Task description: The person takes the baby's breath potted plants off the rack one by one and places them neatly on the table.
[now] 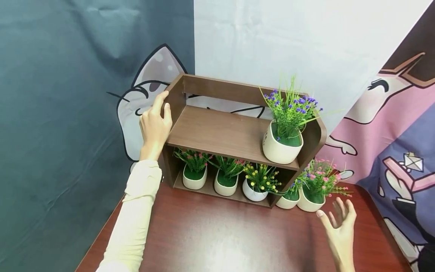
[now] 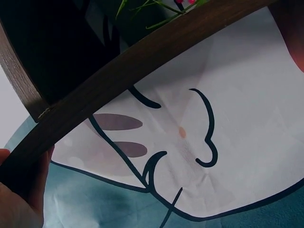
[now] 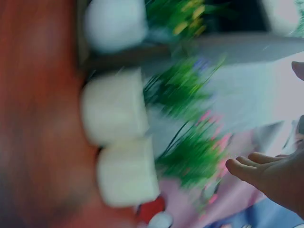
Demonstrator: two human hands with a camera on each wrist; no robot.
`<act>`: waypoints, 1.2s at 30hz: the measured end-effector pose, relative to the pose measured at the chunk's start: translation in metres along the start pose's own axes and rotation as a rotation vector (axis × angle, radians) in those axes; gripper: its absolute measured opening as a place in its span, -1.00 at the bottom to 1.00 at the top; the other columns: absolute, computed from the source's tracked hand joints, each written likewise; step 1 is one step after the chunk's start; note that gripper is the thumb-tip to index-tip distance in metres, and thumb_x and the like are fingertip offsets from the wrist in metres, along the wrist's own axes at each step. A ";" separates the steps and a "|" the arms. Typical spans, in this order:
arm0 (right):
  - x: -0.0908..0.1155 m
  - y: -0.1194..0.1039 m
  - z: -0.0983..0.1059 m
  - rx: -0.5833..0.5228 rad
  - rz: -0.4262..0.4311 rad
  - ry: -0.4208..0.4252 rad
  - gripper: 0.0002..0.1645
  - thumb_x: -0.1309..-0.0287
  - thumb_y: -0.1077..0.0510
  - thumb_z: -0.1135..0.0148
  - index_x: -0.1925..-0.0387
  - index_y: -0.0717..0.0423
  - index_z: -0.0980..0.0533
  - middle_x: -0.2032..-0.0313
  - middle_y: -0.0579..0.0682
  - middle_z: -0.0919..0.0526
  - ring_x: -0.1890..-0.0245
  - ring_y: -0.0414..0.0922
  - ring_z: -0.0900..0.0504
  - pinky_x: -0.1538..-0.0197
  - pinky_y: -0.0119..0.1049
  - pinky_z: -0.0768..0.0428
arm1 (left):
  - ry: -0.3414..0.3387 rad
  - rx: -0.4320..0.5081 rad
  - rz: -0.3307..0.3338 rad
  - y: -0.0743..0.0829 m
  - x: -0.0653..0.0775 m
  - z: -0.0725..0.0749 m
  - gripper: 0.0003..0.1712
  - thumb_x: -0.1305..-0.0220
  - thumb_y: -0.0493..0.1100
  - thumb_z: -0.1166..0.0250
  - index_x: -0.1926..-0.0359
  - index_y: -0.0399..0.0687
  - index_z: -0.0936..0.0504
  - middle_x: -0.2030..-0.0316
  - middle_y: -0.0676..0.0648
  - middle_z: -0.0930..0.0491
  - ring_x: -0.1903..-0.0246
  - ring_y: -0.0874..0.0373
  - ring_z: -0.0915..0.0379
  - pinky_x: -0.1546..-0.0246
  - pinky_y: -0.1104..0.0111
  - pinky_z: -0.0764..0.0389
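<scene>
My left hand (image 1: 154,124) grips the left side panel of a brown wooden two-tier shelf (image 1: 217,128); in the left wrist view the panel's edge (image 2: 80,104) runs between thumb and fingers. Over the table at the right, my right hand (image 1: 342,230) is raised with fingers spread and holds nothing. Nearest to it stands a cream pot of pink artificial flowers (image 1: 310,204), against a smaller pot with blue-purple flowers (image 1: 288,203) beside the shelf. On the shelf's upper tier, at the right end, sits a larger cream pot with purple flowers (image 1: 280,149).
Along the lower tier stand two cream pots with reddish-pink flowers (image 1: 194,182) and a round white pot with yellow flowers (image 1: 254,193). The shelf rests on a reddish-brown table (image 1: 210,234). Printed cloth (image 1: 68,113) hangs behind and on both sides.
</scene>
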State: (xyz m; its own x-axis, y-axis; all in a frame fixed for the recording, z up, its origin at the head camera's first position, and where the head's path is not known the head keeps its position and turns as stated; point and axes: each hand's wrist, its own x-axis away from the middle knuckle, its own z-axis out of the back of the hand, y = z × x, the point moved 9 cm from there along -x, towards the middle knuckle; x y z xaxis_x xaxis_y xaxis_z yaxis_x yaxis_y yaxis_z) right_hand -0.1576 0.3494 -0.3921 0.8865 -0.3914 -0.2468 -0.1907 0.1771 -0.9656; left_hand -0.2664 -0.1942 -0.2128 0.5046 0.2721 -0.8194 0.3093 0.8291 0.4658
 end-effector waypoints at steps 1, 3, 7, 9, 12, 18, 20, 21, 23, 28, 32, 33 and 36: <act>0.003 -0.010 -0.005 -0.076 0.024 0.002 0.01 0.00 0.57 -0.14 -0.39 0.02 0.07 -0.32 0.10 -0.17 -0.31 -0.07 -0.15 -0.18 -0.45 -0.23 | -0.002 0.001 -0.002 0.000 0.000 0.000 -0.64 -0.31 -0.16 -0.08 -0.11 0.04 -0.54 0.74 -0.20 -0.38 0.78 -0.06 -0.15 0.64 0.14 -0.16; 0.009 -0.030 -0.014 -0.205 0.091 -0.010 -0.03 0.02 0.63 -0.08 -0.37 0.08 0.02 -0.28 0.11 -0.22 -0.29 -0.05 -0.19 -0.16 -0.43 -0.27 | -0.004 0.003 -0.005 0.000 0.000 0.001 -0.64 -0.31 -0.18 -0.08 -0.11 0.03 -0.54 0.76 -0.18 -0.36 0.79 -0.04 -0.13 0.65 0.17 -0.14; 0.019 -0.071 -0.039 -0.366 0.274 -0.105 -0.08 0.05 0.69 -0.02 -0.35 0.24 -0.01 -0.28 0.18 -0.24 -0.28 -0.02 -0.22 -0.16 -0.40 -0.28 | 0.013 0.003 -0.024 0.002 -0.002 0.003 -0.64 -0.30 -0.18 -0.08 -0.11 0.02 -0.54 0.77 -0.18 -0.36 0.80 -0.03 -0.12 0.67 0.18 -0.12; 0.023 -0.087 -0.053 -0.412 0.348 -0.155 -0.08 0.07 0.71 -0.01 -0.34 0.28 -0.03 -0.28 0.22 -0.22 -0.29 0.00 -0.21 -0.18 -0.38 -0.26 | 0.025 0.002 -0.030 0.003 -0.003 0.004 -0.63 -0.30 -0.18 -0.08 -0.11 0.02 -0.54 0.76 -0.19 -0.37 0.80 -0.04 -0.13 0.67 0.16 -0.13; 0.027 -0.106 -0.073 -0.428 0.430 -0.195 -0.07 0.13 0.72 -0.04 -0.33 0.33 -0.05 -0.28 0.25 -0.21 -0.29 0.03 -0.19 -0.20 -0.35 -0.25 | 0.035 -0.004 -0.029 0.002 -0.004 0.005 -0.63 -0.29 -0.19 -0.08 -0.11 0.03 -0.54 0.77 -0.20 -0.37 0.80 -0.04 -0.12 0.67 0.15 -0.13; 0.029 -0.130 -0.103 -0.366 0.458 -0.150 -0.09 0.14 0.65 -0.15 -0.31 0.33 -0.11 -0.27 0.28 -0.21 -0.28 0.05 -0.20 -0.22 -0.32 -0.22 | 0.033 0.001 -0.027 0.001 -0.001 0.005 -0.63 -0.29 -0.21 -0.09 -0.10 0.02 -0.54 0.77 -0.19 -0.37 0.81 -0.02 -0.11 0.67 0.17 -0.12; 0.027 -0.136 -0.111 -0.322 0.440 -0.129 -0.09 0.13 0.61 -0.20 -0.31 0.32 -0.11 -0.27 0.29 -0.19 -0.28 0.06 -0.20 -0.24 -0.29 -0.19 | 0.030 0.001 -0.026 0.002 0.000 0.003 -0.63 -0.29 -0.20 -0.09 -0.10 0.03 -0.54 0.76 -0.20 -0.38 0.80 -0.03 -0.12 0.67 0.16 -0.14; 0.026 -0.139 -0.114 -0.296 0.425 -0.115 -0.08 0.12 0.58 -0.22 -0.32 0.31 -0.11 -0.28 0.28 -0.19 -0.28 0.06 -0.19 -0.25 -0.27 -0.18 | 0.029 0.001 -0.025 0.002 0.000 0.003 -0.63 -0.29 -0.20 -0.09 -0.10 0.03 -0.54 0.76 -0.20 -0.39 0.80 -0.03 -0.13 0.67 0.15 -0.15; 0.023 -0.143 -0.120 -0.223 0.388 -0.077 -0.07 0.09 0.51 -0.27 -0.33 0.27 -0.10 -0.29 0.24 -0.17 -0.29 0.05 -0.18 -0.26 -0.24 -0.15 | 0.027 0.002 -0.022 0.002 0.001 0.001 -0.63 -0.29 -0.19 -0.09 -0.11 0.04 -0.54 0.75 -0.21 -0.40 0.80 -0.05 -0.14 0.67 0.13 -0.17; 0.010 -0.144 -0.132 -0.128 0.251 0.006 -0.05 0.02 0.38 -0.31 -0.36 0.24 -0.04 -0.34 0.13 -0.08 -0.34 -0.01 -0.10 -0.29 -0.25 -0.07 | 0.021 0.004 -0.019 0.003 0.002 -0.001 -0.63 -0.29 -0.19 -0.08 -0.11 0.05 -0.54 0.75 -0.21 -0.40 0.80 -0.06 -0.15 0.67 0.12 -0.18; 0.002 -0.138 -0.145 -0.050 0.213 0.029 0.00 -0.01 0.27 -0.32 -0.38 0.26 0.04 -0.37 0.12 0.02 -0.36 -0.03 -0.02 -0.30 -0.26 -0.04 | 0.022 0.003 -0.041 0.003 0.001 0.001 -0.63 -0.29 -0.21 -0.08 -0.11 0.01 -0.54 0.77 -0.20 -0.37 0.82 -0.03 -0.12 0.68 0.14 -0.13; -0.001 -0.137 -0.148 -0.010 0.215 0.041 0.03 -0.01 0.22 -0.34 -0.39 0.24 0.05 -0.37 0.11 0.03 -0.36 -0.05 -0.02 -0.30 -0.27 -0.05 | 0.024 0.003 -0.047 0.003 0.000 0.002 -0.63 -0.29 -0.21 -0.07 -0.11 0.00 -0.54 0.76 -0.20 -0.37 0.82 -0.02 -0.11 0.68 0.15 -0.12; -0.009 -0.133 -0.152 0.131 0.218 0.090 0.12 0.04 0.03 -0.39 -0.40 0.21 0.07 -0.37 0.11 0.00 -0.35 -0.09 -0.06 -0.28 -0.27 -0.09 | 0.029 0.007 -0.056 0.003 -0.001 0.002 -0.63 -0.30 -0.20 -0.07 -0.11 -0.02 -0.54 0.76 -0.21 -0.38 0.82 -0.01 -0.11 0.69 0.16 -0.10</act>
State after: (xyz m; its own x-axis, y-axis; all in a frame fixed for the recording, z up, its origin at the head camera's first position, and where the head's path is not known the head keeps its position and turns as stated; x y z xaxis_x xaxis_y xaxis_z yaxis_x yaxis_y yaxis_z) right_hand -0.2048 0.1918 -0.2736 0.7885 -0.4090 -0.4594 -0.3114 0.3787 -0.8716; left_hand -0.2639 -0.1931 -0.2098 0.4630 0.2393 -0.8535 0.3418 0.8402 0.4210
